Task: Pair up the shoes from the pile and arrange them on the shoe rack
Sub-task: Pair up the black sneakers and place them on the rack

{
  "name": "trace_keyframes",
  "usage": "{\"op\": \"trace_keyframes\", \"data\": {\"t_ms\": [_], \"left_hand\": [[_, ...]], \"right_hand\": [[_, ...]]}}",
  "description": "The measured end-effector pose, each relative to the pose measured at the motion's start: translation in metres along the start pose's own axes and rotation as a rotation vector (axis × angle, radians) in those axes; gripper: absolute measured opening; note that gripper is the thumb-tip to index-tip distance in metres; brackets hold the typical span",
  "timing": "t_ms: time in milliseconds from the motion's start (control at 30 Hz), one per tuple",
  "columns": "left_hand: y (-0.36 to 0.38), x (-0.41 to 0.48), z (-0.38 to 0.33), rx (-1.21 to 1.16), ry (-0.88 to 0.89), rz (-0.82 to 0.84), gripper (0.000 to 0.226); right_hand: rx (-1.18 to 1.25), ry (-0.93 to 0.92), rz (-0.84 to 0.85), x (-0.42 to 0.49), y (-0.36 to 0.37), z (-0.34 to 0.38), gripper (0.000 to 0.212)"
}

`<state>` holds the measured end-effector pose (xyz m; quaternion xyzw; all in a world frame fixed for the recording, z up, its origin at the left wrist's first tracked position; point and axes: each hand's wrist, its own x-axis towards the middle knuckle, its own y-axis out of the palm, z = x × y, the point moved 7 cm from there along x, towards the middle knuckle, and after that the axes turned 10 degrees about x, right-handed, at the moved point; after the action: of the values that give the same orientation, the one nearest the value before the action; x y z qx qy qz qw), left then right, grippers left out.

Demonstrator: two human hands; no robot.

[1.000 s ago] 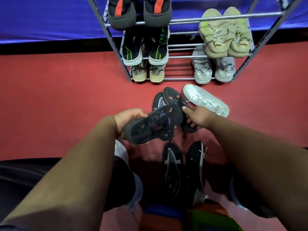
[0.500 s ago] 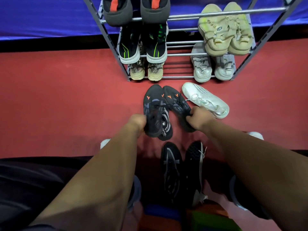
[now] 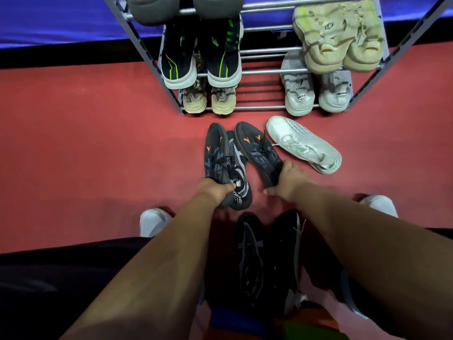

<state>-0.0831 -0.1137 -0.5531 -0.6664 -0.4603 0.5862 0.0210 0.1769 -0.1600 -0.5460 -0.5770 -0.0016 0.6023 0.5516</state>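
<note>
A person is gripping a matched black pair by the heels, one shoe per hand: left hand [image 3: 215, 190] closing on the left shoe [image 3: 215, 155], right hand [image 3: 286, 180] on the right shoe [image 3: 259, 150]. Toes are pointing toward 12 o'clock, where the shoe rack [image 3: 267, 71] is standing.

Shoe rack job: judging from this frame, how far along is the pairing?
Done: five pairs sit on the shoe rack, including the green-striped pair. In hand: left hand and right hand each grip a black orange-marked shoe. Left: the white shoe alone, a patterned black shoe, two dark shoes near the person.
</note>
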Motion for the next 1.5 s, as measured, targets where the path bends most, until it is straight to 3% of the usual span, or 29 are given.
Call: {"op": "trace_keyframes", "data": {"t_ms": [267,400,567,700,833,967,1100,1267,1433,1500], "left_hand": [[-0.021,-0.018,-0.018,-0.072,-0.06,0.026,0.067],[-0.047,-0.046,-0.048,-0.104,-0.061,0.04,0.067],[-0.092,-0.098,-0.097,0.188,-0.036,0.215,0.043],[-0.143,-0.157,-0.154,0.456,0.059,0.251,0.056],[-0.187,-0.213,-0.205,0.655,0.143,0.192,0.048],[-0.222,-0.258,-0.243,0.693,0.249,0.142,0.049],[-0.247,-0.293,-0.275,0.613,0.377,0.008,0.049],[-0.237,-0.293,-0.291,0.401,0.564,-0.26,0.063],[-0.201,-0.278,-0.338,0.359,0.668,-0.432,0.048],[-0.189,-0.267,-0.356,0.285,0.667,-0.464,0.059]], "right_hand": [[0.047,0.072,-0.057,-0.008,-0.027,0.024,0.105],[0.007,0.027,-0.132,-0.029,-0.066,0.05,0.088],[-0.146,-0.071,-0.097,-0.073,-0.141,0.086,0.06],[-0.266,-0.075,-0.031,-0.122,-0.209,0.122,0.037],[-0.304,-0.155,-0.14,-0.176,-0.28,0.147,0.041],[-0.264,-0.211,-0.288,-0.222,-0.343,0.147,0.052],[-0.08,-0.199,-0.383,-0.244,-0.388,0.126,0.054],[0.355,-0.178,-0.474,-0.227,-0.404,0.091,0.054],[0.388,-0.131,-0.579,-0.195,-0.418,0.086,0.046],[0.386,-0.109,-0.617,-0.181,-0.422,0.085,0.045]]}}
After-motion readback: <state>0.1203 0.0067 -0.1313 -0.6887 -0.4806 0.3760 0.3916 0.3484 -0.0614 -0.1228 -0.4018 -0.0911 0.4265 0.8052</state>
